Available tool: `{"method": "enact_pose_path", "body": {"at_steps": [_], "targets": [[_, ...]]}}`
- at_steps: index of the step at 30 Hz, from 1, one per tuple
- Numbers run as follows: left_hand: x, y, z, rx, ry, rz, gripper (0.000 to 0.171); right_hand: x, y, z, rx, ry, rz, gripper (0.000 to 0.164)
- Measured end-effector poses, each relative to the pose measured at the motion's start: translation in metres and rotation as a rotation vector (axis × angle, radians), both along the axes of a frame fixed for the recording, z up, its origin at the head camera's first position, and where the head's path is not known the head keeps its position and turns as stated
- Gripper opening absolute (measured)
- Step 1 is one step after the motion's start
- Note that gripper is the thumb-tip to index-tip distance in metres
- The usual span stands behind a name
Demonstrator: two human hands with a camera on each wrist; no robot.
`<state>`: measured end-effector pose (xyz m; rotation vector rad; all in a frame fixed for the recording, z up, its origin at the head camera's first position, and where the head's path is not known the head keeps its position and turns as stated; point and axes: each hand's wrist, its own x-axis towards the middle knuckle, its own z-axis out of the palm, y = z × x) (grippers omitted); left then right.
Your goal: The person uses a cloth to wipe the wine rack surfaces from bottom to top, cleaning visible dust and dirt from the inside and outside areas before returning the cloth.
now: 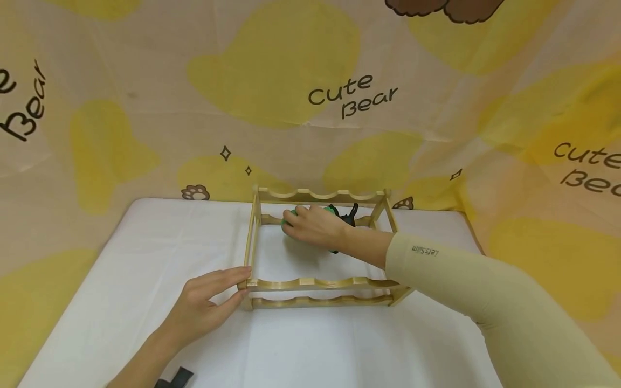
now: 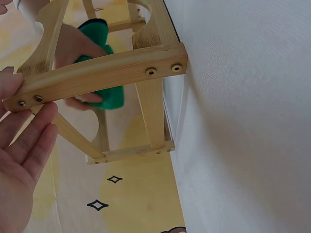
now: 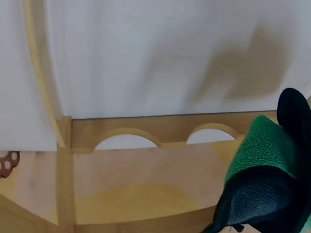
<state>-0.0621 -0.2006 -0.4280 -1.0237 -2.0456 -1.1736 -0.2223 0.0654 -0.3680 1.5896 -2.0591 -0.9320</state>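
A two-tier light wooden rack [image 1: 310,282] with scalloped rails stands on the white table. At its near left corner my left hand [image 1: 206,302] pinches the frame between thumb and fingers, also visible in the left wrist view around the end of the side bar [image 2: 97,75]. My right hand [image 1: 315,226] reaches over the rack's interior and grips a green terry cloth [image 3: 265,150] with black edging. Most of the cloth is hidden under the hand in the head view. The left wrist view shows the cloth [image 2: 112,98] behind the side bar, with fingers around it.
A yellow and beige patterned curtain [image 1: 271,64] hangs right behind the table [image 1: 160,242]. A black strap-like piece [image 1: 181,377] sits by the left forearm at the bottom edge. The right sleeve [image 1: 451,275] crosses the rack's right end.
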Motion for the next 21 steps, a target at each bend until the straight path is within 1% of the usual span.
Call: {"method": "enact_pose_path", "body": {"at_steps": [2,5,10,12,16,19,21], "targets": [[-0.001,0.0,0.0,0.001,0.005,0.003,0.035,0.002,-0.005,0.005,-0.028,0.039,0.01,0.011],[-0.002,0.0,-0.002,0.007,0.028,0.014,0.036,0.001,-0.011,0.01,-0.049,0.093,0.03,0.015],[-0.003,0.002,-0.004,0.009,0.057,0.027,0.038,-0.008,-0.014,0.014,-0.039,0.156,0.062,0.023],[-0.003,0.002,-0.003,0.007,0.061,0.032,0.038,-0.013,-0.011,0.014,-0.042,0.151,0.069,0.025],[-0.002,0.002,-0.002,0.0,0.062,0.037,0.039,-0.021,0.001,0.017,-0.051,0.095,0.068,0.023],[-0.001,0.002,-0.002,-0.001,0.058,0.031,0.038,-0.024,0.011,0.019,-0.046,0.062,0.072,0.021],[-0.001,0.002,-0.002,-0.001,0.057,0.032,0.037,-0.025,0.018,0.021,-0.04,0.057,0.076,0.019]]}}
